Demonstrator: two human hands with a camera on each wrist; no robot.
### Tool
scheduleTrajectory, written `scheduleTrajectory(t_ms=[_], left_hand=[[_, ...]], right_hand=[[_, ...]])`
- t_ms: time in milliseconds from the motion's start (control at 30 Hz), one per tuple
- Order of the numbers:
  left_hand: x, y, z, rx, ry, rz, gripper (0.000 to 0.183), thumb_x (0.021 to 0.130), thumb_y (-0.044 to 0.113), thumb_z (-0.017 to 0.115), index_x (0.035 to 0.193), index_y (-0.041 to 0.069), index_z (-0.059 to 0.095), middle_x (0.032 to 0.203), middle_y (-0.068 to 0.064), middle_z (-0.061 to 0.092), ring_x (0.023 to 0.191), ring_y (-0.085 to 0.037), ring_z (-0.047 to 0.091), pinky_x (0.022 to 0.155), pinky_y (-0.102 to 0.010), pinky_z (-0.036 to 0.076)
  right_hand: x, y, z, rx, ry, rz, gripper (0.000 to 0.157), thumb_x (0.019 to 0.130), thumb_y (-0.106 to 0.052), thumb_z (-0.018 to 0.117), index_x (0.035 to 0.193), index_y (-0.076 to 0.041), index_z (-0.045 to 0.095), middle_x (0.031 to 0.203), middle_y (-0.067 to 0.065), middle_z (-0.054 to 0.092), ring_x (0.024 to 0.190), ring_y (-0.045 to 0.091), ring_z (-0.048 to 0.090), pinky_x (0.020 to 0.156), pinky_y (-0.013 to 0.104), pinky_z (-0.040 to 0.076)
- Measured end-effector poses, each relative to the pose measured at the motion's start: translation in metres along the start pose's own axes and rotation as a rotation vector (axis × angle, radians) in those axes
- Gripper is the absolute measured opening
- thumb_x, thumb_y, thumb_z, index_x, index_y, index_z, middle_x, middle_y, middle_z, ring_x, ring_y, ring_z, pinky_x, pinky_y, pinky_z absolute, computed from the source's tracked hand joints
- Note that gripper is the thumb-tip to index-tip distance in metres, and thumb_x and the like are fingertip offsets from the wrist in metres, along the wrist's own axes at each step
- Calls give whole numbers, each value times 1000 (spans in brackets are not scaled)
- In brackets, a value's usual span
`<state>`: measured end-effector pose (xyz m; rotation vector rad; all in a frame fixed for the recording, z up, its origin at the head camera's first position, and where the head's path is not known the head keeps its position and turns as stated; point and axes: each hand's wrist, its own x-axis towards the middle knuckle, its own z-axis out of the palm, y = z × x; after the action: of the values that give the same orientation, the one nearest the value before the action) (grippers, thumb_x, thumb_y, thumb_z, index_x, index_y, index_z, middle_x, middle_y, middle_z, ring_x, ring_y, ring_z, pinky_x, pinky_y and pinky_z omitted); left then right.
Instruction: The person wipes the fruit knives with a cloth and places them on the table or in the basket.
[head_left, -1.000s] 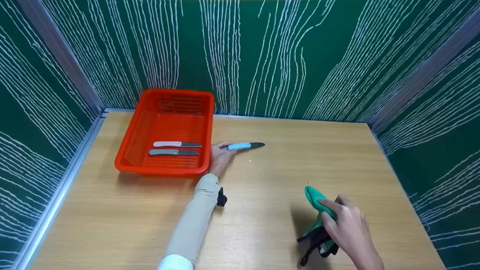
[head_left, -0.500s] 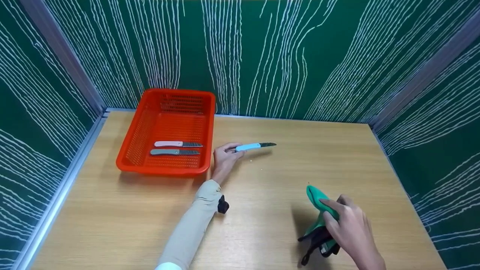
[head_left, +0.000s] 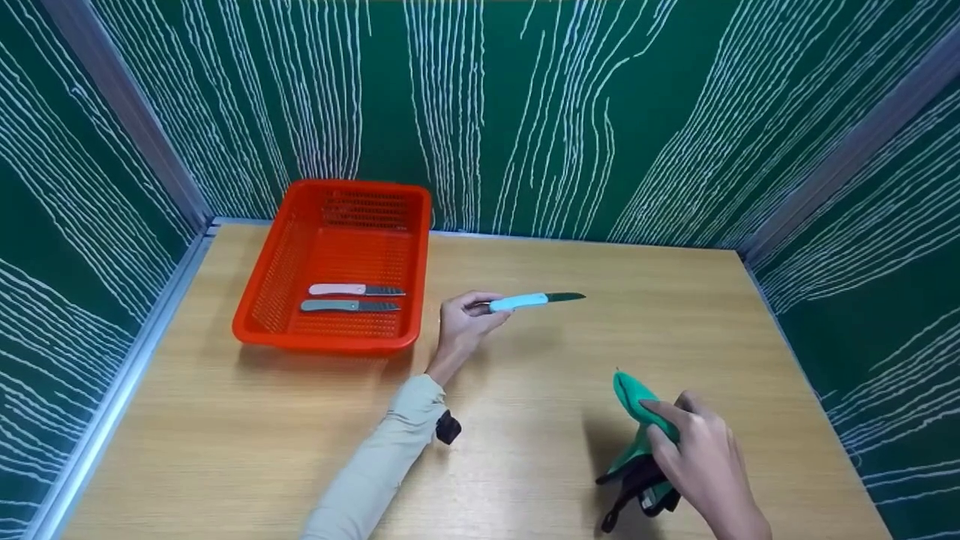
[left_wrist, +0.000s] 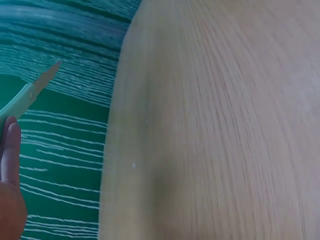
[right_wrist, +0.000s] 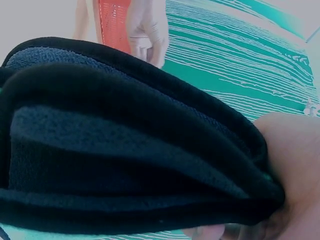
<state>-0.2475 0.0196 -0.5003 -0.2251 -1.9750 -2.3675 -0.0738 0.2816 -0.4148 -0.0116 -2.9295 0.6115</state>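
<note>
In the head view my left hand (head_left: 461,326) pinches the light blue handle of a small knife (head_left: 519,301), its blade pointing right, raised above the table. The same knife (left_wrist: 20,102) shows at the left edge of the left wrist view. My right hand (head_left: 701,450) grips a green cloth pouch (head_left: 631,397) with black trim and a dark strap, low on the right. Up close in the right wrist view, the pouch (right_wrist: 100,135) shows its dark fuzzy lining and black edging. A pink-handled knife (head_left: 336,289) and a grey-handled knife (head_left: 328,306) lie in the red basket (head_left: 326,345).
The basket stands at the back left of the wooden table (head_left: 525,420), just left of my left hand. Green walls (head_left: 510,135) with white wavy lines close in the back and sides. A black device (head_left: 448,427) sits on my left wrist.
My left hand has lifted the blue-handled knife and moved it rightward, away from the basket. The right hand and pouch stay nearly still.
</note>
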Motion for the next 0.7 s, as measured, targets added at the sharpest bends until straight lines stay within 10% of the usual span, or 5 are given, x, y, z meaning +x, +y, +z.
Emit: scheduleTrajectory(t_ms=[267, 700], left_hand=[[-30, 45, 0, 29, -63, 81, 24, 81, 3, 73, 102, -6, 68, 97, -12, 69, 83, -22, 66, 81, -34, 56], [-60, 70, -11, 29, -100, 135, 24, 79, 1, 74, 101, -7, 68, 98, -13, 68, 84, -22, 65, 81, -37, 56]], right_hand=[[-1, -1, 0, 3, -9, 23, 33, 79, -4, 57, 110, -7, 72, 80, 9, 49, 67, 24, 47, 50, 29, 39], [-6, -2, 4, 34, 122, -42, 32, 76, 1, 57, 102, -7, 74, 74, 4, 45, 57, 17, 40, 43, 24, 32]])
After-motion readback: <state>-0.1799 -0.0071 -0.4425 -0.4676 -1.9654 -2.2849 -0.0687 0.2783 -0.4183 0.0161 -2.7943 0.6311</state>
